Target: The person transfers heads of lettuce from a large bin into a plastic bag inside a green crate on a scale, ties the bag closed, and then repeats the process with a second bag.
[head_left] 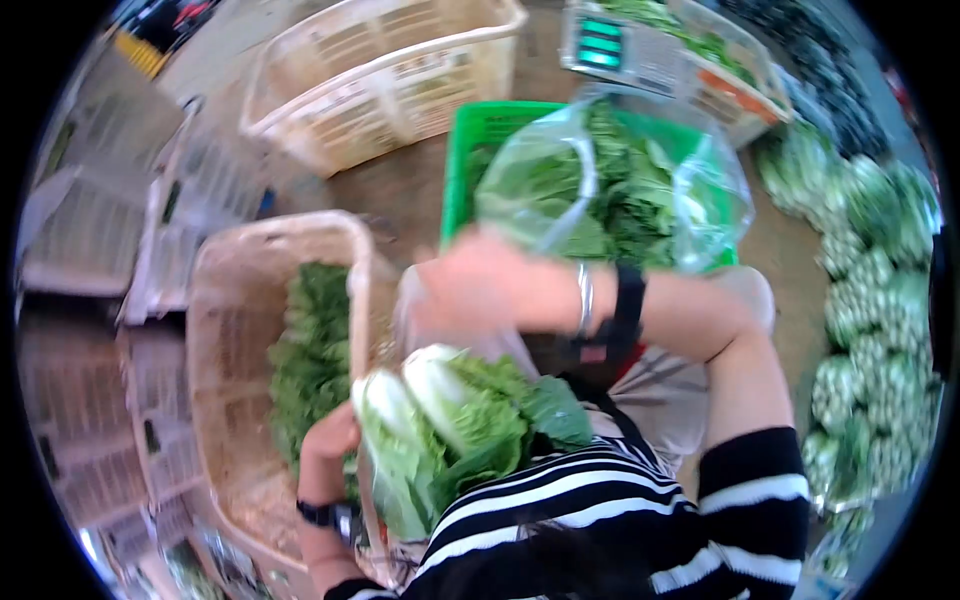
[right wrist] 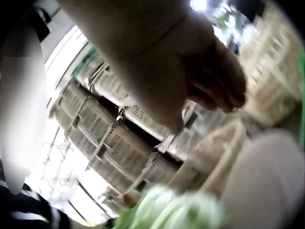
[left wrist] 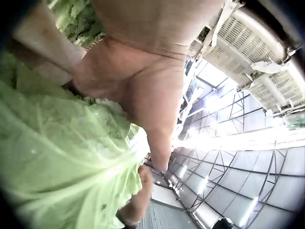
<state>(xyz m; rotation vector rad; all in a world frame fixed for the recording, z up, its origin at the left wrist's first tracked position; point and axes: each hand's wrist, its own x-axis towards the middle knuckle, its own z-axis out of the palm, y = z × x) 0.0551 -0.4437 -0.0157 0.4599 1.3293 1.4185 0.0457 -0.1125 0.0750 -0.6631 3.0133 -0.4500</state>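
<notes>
Leafy heads with white stems lie against the striped shirt, beside the rim of a beige crate. The left hand is at their left side; in the left wrist view this hand has its thumb and fingers around the pale green leaves. Blurred by motion, the right hand is above the white stems, near the knee. The right wrist view shows the right hand with loosely bent fingers and nothing in them, over the blurred heads.
Greens lie in the beige crate at left. Ahead, a green crate holds greens in a clear bag. Behind are another beige crate and a scale with a lit display. Bagged vegetables line the right side.
</notes>
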